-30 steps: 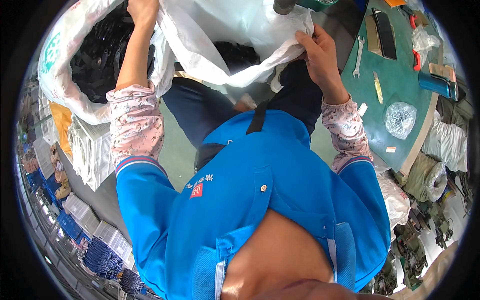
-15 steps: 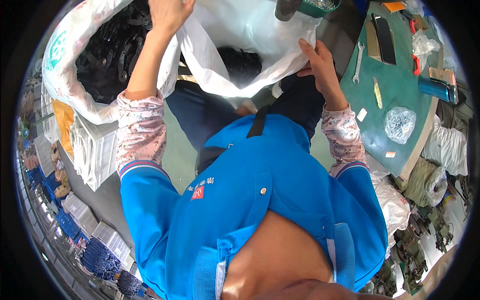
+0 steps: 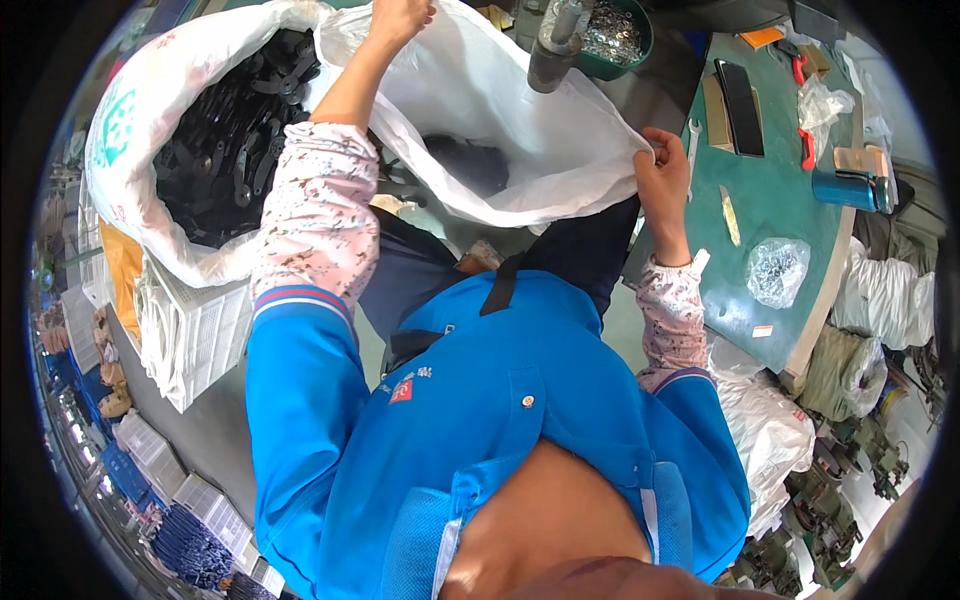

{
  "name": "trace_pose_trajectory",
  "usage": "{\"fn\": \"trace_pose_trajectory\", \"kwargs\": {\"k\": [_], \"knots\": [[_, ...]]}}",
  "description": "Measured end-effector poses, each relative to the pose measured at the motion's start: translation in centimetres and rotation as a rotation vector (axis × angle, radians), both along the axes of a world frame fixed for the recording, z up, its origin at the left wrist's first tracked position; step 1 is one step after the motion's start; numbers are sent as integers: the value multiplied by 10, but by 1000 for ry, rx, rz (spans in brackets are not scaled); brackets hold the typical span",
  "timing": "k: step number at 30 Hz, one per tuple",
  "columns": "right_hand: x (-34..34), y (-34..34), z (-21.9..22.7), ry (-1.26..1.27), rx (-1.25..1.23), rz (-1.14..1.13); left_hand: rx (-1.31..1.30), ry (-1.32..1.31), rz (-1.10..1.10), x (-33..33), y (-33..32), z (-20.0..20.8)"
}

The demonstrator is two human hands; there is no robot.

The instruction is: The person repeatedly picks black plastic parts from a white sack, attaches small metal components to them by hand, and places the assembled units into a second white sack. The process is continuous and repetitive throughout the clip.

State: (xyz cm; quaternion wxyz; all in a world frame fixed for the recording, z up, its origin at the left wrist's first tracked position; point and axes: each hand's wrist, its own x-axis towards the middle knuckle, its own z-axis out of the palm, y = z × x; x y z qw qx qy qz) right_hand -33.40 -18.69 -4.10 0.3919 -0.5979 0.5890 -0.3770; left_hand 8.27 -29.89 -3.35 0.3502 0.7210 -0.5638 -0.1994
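A white plastic bag hangs wide open in front of me, with a dark heap at its bottom. My right hand pinches the right corner of its rim between thumb and fingers. At the far left side of the same bag, my left hand is closed on its edge, partly cut off by the top of the picture. Left of it stands a second white sack, its rim rolled back, full of flat black metal parts.
A grey machine cylinder and a green tub of small metal pieces stand just beyond the bag. On the green table at right lie a wrench, a phone, a yellow cutter and a clear bag. White crates stand at left.
My left hand has moved right along with its side of the bag. My right hand has shifted slightly right and nearer, drawing the bag's mouth toward the table.
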Motion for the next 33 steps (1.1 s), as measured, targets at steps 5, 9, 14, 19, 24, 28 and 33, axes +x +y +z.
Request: {"fn": "trace_pose_trajectory", "kwargs": {"k": [5, 9, 14, 19, 24, 28, 33], "knots": [[4, -6, 20, 235, -185, 181, 85, -259, -339, -57, 20, 48], [33, -27, 38, 562, -420, 355, 116, -356, -543, -63, -2, 24], [68, -55, 32, 852, -240, 208, -134, -144, -258, -68, -19, -29], [65, -48, 21, 685, -196, 114, -106, -231, -337, -75, 63, 12], [61, -42, 40, 736, -214, 198, 166, -208, -780, -148, 218, 60], [61, -55, 39, 845, -266, 161, 364, -386, -811, -160, 264, 21], [64, -53, 43, 834, -209, 171, 337, -82, -708, -143, 264, 49]]}}
